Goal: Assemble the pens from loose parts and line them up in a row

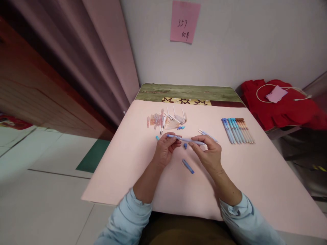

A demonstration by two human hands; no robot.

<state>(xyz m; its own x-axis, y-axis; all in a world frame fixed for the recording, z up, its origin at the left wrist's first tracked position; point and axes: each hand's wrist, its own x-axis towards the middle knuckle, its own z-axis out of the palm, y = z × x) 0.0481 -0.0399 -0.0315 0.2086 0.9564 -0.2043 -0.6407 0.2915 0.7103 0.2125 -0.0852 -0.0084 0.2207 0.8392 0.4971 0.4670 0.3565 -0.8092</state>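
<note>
Both my hands hold one light blue pen point(186, 139) level above the pink table cover point(255, 170). My left hand point(166, 149) pinches its left end with closed fingers. My right hand point(208, 153) pinches the right end, fingers closed too. A small blue cap piece point(185, 145) lies just under the pen. A blue pen barrel part point(188, 166) lies between my wrists. A tiny light blue piece point(157, 137) sits left of my left hand.
A heap of loose pen parts and refills point(166, 119) lies beyond my hands. A row of several finished pens point(238, 130) lies at the right. Two pale pen pieces point(207, 134) rest near my right hand. Red cloth with a white cable point(281, 102) sits off the table's right.
</note>
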